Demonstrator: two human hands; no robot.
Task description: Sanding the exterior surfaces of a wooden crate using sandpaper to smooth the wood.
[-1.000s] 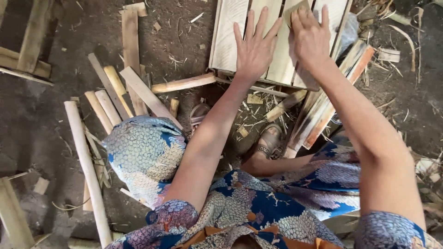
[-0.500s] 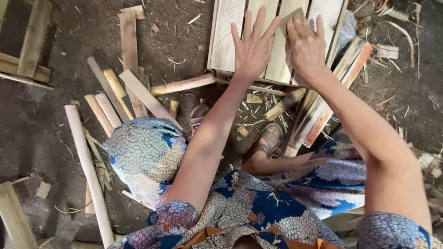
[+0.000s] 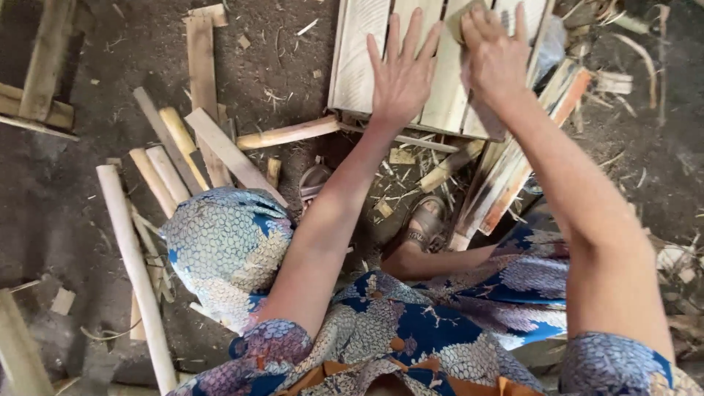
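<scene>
Sanding step underway: left hand lay flat, fingers spread, bracing the slatted panel; right hand clamped the sanding pad. Next stroke needed steady bracing.

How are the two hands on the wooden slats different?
The left hand lies flat with its fingers spread wide, and it holds nothing. The right hand has its fingers close together, pressing a small tan pad against the slatted panel. The right hand also sits a bit farther up the panel than the left hand. Both are bare and rest on the pale slats.
</scene>
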